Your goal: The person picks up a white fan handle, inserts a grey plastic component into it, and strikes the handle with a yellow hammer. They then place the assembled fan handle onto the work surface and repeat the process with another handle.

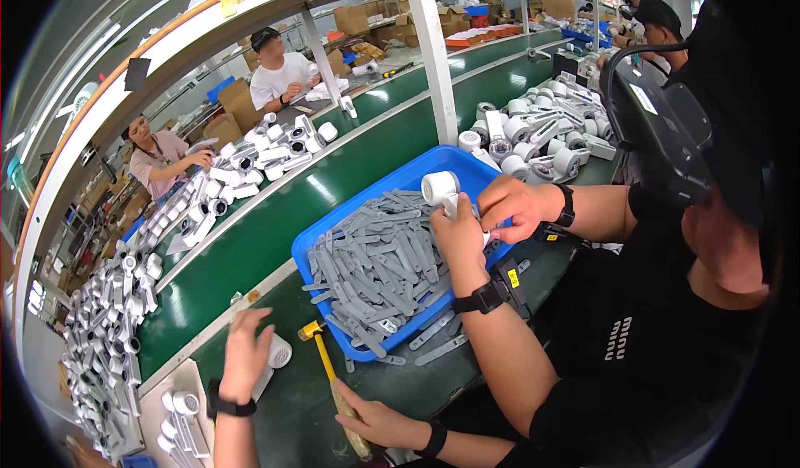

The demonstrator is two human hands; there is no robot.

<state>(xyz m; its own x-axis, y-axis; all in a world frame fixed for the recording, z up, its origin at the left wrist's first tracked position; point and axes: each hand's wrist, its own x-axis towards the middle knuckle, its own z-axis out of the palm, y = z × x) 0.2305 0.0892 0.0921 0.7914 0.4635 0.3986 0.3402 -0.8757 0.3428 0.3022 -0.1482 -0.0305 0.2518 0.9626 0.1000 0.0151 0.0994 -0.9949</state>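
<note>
My left hand (pixel 244 354) is raised at the lower left with its fingers stretched apart. Just right of it a white handheld fan (pixel 280 352) rests on the green table, its round head close to my thumb; part of its handle hides behind my wrist. My right hand (pixel 379 425) is closed around the handle of a hammer (pixel 323 356) with a yellow head and yellow grip. The hammer head lies by the corner of a blue bin (pixel 302 255). Many grey flat strips (pixel 375 260) fill that bin.
At the right, a co-worker's hands (pixel 467 230) hold a white fan part (pixel 440 187) over the bin. White fans (pixel 179 425) lie on a board at lower left. Piles of fan parts (pixel 542 126) line the green conveyor (pixel 333 186). Two people (pixel 279 72) work beyond it.
</note>
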